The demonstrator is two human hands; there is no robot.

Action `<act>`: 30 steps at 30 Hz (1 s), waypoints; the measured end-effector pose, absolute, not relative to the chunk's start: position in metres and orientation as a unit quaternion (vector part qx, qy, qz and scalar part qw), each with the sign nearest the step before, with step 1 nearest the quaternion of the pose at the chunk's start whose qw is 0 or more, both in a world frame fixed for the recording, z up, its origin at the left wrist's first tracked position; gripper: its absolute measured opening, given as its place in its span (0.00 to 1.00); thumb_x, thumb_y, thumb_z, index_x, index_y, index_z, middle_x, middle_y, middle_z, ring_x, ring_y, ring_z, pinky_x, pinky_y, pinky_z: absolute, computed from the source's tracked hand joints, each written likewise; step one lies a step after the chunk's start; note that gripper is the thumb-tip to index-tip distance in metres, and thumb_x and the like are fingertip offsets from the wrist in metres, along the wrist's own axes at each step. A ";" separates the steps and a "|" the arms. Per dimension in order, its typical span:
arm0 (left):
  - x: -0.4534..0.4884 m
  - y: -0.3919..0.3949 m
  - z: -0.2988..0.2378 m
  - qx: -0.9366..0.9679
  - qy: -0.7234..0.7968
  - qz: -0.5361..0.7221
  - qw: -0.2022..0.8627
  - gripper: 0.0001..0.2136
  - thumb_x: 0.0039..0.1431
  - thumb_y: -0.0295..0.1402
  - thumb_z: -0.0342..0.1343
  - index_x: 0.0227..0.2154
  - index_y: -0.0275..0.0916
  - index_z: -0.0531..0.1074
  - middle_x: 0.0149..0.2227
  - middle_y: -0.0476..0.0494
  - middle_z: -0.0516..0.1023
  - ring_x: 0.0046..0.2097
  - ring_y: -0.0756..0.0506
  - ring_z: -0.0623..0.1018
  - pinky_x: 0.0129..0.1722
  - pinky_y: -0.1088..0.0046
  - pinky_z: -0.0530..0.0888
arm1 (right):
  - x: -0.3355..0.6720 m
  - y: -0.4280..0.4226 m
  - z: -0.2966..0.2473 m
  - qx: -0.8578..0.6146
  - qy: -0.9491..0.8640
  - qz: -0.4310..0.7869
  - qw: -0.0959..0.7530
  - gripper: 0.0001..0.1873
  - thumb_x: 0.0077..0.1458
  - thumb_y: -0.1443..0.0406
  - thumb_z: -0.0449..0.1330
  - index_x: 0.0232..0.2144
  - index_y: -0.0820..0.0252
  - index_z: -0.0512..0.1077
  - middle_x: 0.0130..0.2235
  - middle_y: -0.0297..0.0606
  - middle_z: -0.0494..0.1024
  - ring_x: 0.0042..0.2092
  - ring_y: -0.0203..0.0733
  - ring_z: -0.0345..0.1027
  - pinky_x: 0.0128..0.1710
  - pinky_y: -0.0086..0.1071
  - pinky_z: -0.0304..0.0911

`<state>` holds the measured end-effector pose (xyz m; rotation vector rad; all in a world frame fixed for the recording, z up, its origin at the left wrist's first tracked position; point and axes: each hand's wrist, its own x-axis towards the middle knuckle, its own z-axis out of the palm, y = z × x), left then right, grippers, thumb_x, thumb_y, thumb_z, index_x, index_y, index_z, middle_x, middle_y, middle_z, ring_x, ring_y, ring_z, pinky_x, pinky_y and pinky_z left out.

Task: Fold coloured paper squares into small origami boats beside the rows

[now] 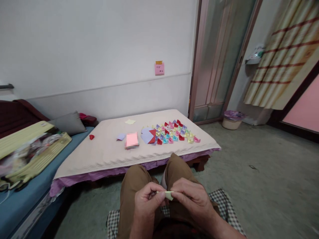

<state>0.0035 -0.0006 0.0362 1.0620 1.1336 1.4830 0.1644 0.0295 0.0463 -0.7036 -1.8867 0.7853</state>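
Note:
Above my lap, a small folded piece of pale yellow-green paper is pinched between both hands. My left hand grips its left end between thumb and fingers. At the other end, my right hand holds it the same way, and the fingers cover part of the paper. Beyond my knees, many small folded paper pieces in red, pink, yellow, blue and purple stand in rows on the low table. A blurred stack of pink paper lies left of them, near lavender paper.
A lone red folded piece and a yellow sheet lie on the cream-covered table. At left, an open yellow case rests on a blue bed. A lined bin stands by the sliding door.

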 end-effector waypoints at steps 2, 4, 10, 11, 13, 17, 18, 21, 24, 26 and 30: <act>0.004 -0.001 0.037 0.445 0.477 0.605 0.457 0.07 0.44 0.34 0.63 0.18 0.36 0.76 0.16 0.49 0.72 0.21 0.51 0.68 0.22 0.78 0.62 | 0.164 0.030 0.046 -0.289 -0.767 0.324 0.472 0.13 0.58 0.65 0.56 0.24 0.60 0.75 0.24 0.38 0.75 0.28 0.38 0.67 0.29 0.28 0.61; 0.004 -0.002 0.040 0.452 0.487 0.606 0.438 0.08 0.45 0.34 0.63 0.17 0.36 0.75 0.17 0.48 0.73 0.21 0.51 0.69 0.22 0.78 0.63 | 0.163 0.030 0.046 -0.294 -0.760 0.331 0.475 0.13 0.58 0.65 0.57 0.24 0.60 0.75 0.24 0.37 0.75 0.28 0.38 0.67 0.29 0.28 0.61; 0.006 0.000 0.039 0.464 0.506 0.551 0.474 0.08 0.40 0.33 0.65 0.25 0.37 0.77 0.21 0.51 0.72 0.22 0.52 0.65 0.22 0.79 0.61 | 0.160 0.029 0.046 -0.308 -0.742 0.339 0.489 0.12 0.56 0.64 0.58 0.23 0.60 0.76 0.24 0.37 0.75 0.27 0.38 0.68 0.28 0.28 0.61; 0.007 0.000 0.036 0.480 0.502 0.541 0.474 0.07 0.41 0.34 0.65 0.24 0.36 0.76 0.20 0.51 0.70 0.22 0.52 0.64 0.22 0.79 0.60 | 0.159 0.029 0.046 -0.309 -0.741 0.342 0.489 0.12 0.56 0.64 0.58 0.24 0.60 0.76 0.24 0.37 0.75 0.27 0.38 0.68 0.28 0.28 0.61; 0.007 0.001 0.029 0.501 0.497 0.539 0.459 0.09 0.44 0.36 0.63 0.20 0.35 0.76 0.18 0.51 0.68 0.22 0.52 0.62 0.23 0.78 0.59 | 0.160 0.028 0.046 -0.321 -0.732 0.348 0.490 0.11 0.55 0.64 0.59 0.22 0.60 0.75 0.23 0.36 0.75 0.26 0.38 0.67 0.27 0.28 0.61; 0.005 0.001 0.022 0.497 0.503 0.536 0.461 0.11 0.47 0.38 0.62 0.22 0.34 0.75 0.19 0.51 0.68 0.24 0.51 0.63 0.24 0.78 0.60 | 0.163 0.029 0.046 -0.368 -0.705 0.340 0.502 0.10 0.52 0.63 0.61 0.21 0.60 0.74 0.21 0.34 0.72 0.24 0.36 0.65 0.25 0.27 0.59; 0.004 0.001 0.022 0.496 0.498 0.535 0.468 0.10 0.47 0.38 0.62 0.23 0.34 0.75 0.20 0.50 0.68 0.24 0.51 0.64 0.25 0.77 0.61 | 0.163 0.029 0.046 -0.371 -0.705 0.338 0.502 0.11 0.52 0.63 0.61 0.21 0.60 0.74 0.21 0.33 0.72 0.24 0.36 0.65 0.25 0.27 0.58; 0.004 0.001 0.024 0.483 0.489 0.538 0.488 0.10 0.48 0.38 0.61 0.25 0.34 0.74 0.21 0.50 0.69 0.25 0.51 0.65 0.25 0.78 0.62 | 0.164 0.029 0.045 -0.365 -0.713 0.328 0.502 0.13 0.54 0.63 0.59 0.20 0.61 0.72 0.21 0.32 0.71 0.24 0.35 0.64 0.25 0.26 0.58; 0.006 0.000 0.026 0.480 0.500 0.537 0.480 0.11 0.49 0.39 0.59 0.25 0.35 0.72 0.18 0.53 0.67 0.22 0.52 0.64 0.22 0.79 0.61 | 0.164 0.029 0.044 -0.366 -0.716 0.316 0.504 0.14 0.55 0.63 0.58 0.19 0.61 0.71 0.20 0.32 0.70 0.24 0.34 0.64 0.24 0.26 0.58; 0.007 -0.002 0.029 0.499 0.513 0.533 0.451 0.11 0.51 0.39 0.58 0.24 0.35 0.72 0.17 0.53 0.67 0.21 0.52 0.64 0.21 0.79 0.61 | 0.164 0.029 0.044 -0.365 -0.721 0.310 0.500 0.11 0.55 0.65 0.59 0.22 0.61 0.71 0.22 0.32 0.71 0.24 0.34 0.64 0.24 0.26 0.59; 0.006 -0.005 0.033 0.555 0.535 0.527 0.359 0.07 0.55 0.35 0.56 0.26 0.37 0.73 0.22 0.50 0.72 0.25 0.50 0.70 0.25 0.79 0.65 | 0.164 0.028 0.047 -0.332 -0.749 0.210 0.534 0.04 0.52 0.69 0.60 0.33 0.60 0.71 0.33 0.38 0.75 0.34 0.39 0.69 0.34 0.29 0.65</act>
